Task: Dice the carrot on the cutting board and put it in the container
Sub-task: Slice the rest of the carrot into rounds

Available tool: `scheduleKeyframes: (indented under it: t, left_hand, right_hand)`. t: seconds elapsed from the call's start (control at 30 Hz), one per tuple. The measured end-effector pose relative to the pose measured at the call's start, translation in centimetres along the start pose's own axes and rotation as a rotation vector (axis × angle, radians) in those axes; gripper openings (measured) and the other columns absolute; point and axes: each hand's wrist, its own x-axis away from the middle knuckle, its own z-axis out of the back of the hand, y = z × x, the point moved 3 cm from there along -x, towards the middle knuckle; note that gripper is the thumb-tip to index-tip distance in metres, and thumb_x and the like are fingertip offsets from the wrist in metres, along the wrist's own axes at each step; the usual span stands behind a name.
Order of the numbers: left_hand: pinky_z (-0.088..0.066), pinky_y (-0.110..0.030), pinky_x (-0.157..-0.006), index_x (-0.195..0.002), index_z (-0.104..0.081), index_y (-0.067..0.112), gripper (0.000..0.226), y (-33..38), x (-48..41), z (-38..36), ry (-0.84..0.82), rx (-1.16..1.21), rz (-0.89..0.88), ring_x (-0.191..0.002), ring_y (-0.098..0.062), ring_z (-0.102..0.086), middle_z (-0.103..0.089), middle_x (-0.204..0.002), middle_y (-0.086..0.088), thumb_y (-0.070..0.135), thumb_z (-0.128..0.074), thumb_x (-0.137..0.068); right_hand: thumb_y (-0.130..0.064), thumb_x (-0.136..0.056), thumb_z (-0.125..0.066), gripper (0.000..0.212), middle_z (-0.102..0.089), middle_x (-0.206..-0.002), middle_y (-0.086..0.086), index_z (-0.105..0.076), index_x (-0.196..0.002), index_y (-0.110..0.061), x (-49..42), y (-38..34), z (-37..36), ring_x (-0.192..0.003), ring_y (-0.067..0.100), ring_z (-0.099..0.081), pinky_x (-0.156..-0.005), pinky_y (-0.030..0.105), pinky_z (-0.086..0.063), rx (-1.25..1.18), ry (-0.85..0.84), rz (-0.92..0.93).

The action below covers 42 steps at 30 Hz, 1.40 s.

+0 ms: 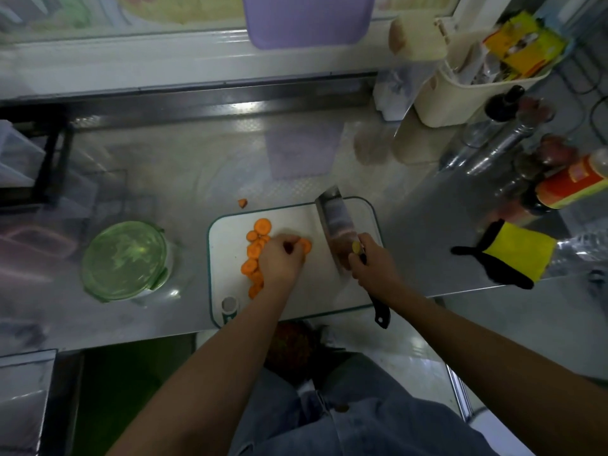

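Note:
Several orange carrot slices [256, 250] lie in a loose column on the left half of the white cutting board [329, 291]. My left hand [281, 258] rests over them, its fingers curled on a slice or two at its tips. A cleaver [334, 225] lies across the board's right half with its blade pointing away, and my right hand [371, 264] grips its black handle. The round container with a green lid [125, 260] stands shut on the counter left of the board. One carrot scrap [242, 203] sits on the counter just beyond the board.
A yellow and black glove [513, 255] lies right of the board. Bottles [572, 185] and a cream bin [477, 83] crowd the back right. A purple board [306, 21] leans at the window. A small white cap [229, 306] sits on the board's near left corner.

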Motion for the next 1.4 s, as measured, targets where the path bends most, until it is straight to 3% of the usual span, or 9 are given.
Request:
scheduleKeyframes:
  t: [0.1, 0.23, 0.37, 0.5, 0.7, 0.97, 1.17, 1.4]
  left_hand:
    - [-0.049, -0.029, -0.084, -0.101, -0.072, 0.009, 0.018, 0.9, -0.3, -1.4, -0.083, 0.009, 0.008, -0.094, -0.021, -0.065, -0.072, -0.100, -0.007, 0.015, -0.066, -0.086]
    - [-0.049, -0.030, -0.086, -0.103, -0.073, 0.015, 0.020, 1.2, -0.3, -3.4, -0.147, -0.093, 0.044, -0.100, -0.024, -0.064, -0.072, -0.104, -0.006, 0.019, -0.065, -0.086]
    - [-0.046, -0.030, -0.088, -0.108, -0.070, 0.014, 0.023, 1.2, -0.3, -3.3, -0.074, -0.138, 0.039, -0.102, -0.025, -0.063, -0.070, -0.108, -0.007, 0.021, -0.064, -0.087]
    - [-0.045, -0.026, -0.080, -0.099, -0.072, 0.013, 0.018, 0.7, 0.0, -2.9, -0.055, -0.111, 0.089, -0.095, -0.022, -0.065, -0.072, -0.101, -0.005, 0.024, -0.067, -0.085]
    - [-0.049, -0.028, -0.078, -0.097, -0.074, 0.013, 0.017, 0.3, 0.0, -3.5, -0.078, -0.046, 0.187, -0.092, -0.022, -0.066, -0.072, -0.100, -0.006, 0.023, -0.070, -0.084]
    - [-0.054, -0.038, -0.078, -0.086, -0.076, 0.010, 0.013, -0.1, 0.9, -3.8, -0.076, 0.001, 0.211, -0.085, -0.024, -0.068, -0.074, -0.089, -0.008, 0.021, -0.074, -0.080]
    - [-0.055, -0.038, -0.077, -0.084, -0.076, 0.012, 0.013, -0.1, 1.2, -3.7, -0.085, -0.016, 0.219, -0.084, -0.023, -0.067, -0.074, -0.087, -0.006, 0.024, -0.075, -0.078]
    - [-0.055, -0.036, -0.074, -0.084, -0.076, 0.012, 0.020, 0.3, 1.7, -4.0, -0.122, -0.060, 0.170, -0.078, -0.023, -0.067, -0.073, -0.084, -0.007, 0.031, -0.076, -0.077]
  right_hand:
    - [-0.017, -0.092, -0.048, 0.012, -0.061, -0.072, 0.013, -0.046, -0.103, -0.014, 0.2, 0.0, 0.7, -0.062, 0.031, -0.060, -0.060, 0.051, -0.053, 0.008, 0.007, -0.007]
    - [-0.016, -0.095, -0.048, 0.016, -0.058, -0.075, 0.007, -0.045, -0.110, -0.010, 0.7, 0.0, 1.2, -0.063, 0.024, -0.056, -0.053, 0.032, -0.044, 0.116, -0.038, 0.022]
    - [-0.020, -0.096, -0.044, 0.022, -0.055, -0.069, 0.008, -0.041, -0.116, -0.010, 0.8, -0.2, 0.4, -0.056, 0.025, -0.052, -0.050, 0.032, -0.037, 0.275, -0.041, 0.097]
    - [-0.023, -0.096, -0.043, 0.023, -0.048, -0.063, 0.003, -0.040, -0.117, -0.012, 0.9, -0.5, -0.5, -0.052, 0.025, -0.048, -0.048, 0.033, -0.037, 0.375, -0.035, 0.117]
    - [-0.021, -0.094, -0.044, 0.023, -0.049, -0.065, 0.001, -0.041, -0.116, -0.013, 1.6, -1.0, -1.0, -0.054, 0.024, -0.049, -0.047, 0.032, -0.036, 0.369, -0.084, 0.156]
    - [-0.027, -0.098, -0.040, 0.027, -0.055, -0.076, 0.006, -0.041, -0.120, -0.012, 1.8, 0.0, -1.1, -0.061, 0.024, -0.049, -0.054, 0.032, -0.037, 0.430, -0.162, 0.061]
    - [-0.030, -0.099, -0.040, 0.029, -0.065, -0.092, 0.016, -0.048, -0.119, -0.011, 1.2, -0.4, -0.2, -0.081, 0.035, -0.061, -0.062, 0.034, -0.039, 0.394, -0.142, 0.079]
    - [-0.029, -0.100, -0.040, 0.030, -0.060, -0.080, 0.009, -0.042, -0.124, -0.012, 2.4, -0.9, 0.7, -0.065, 0.025, -0.053, -0.057, 0.031, -0.038, 0.414, -0.085, 0.121]
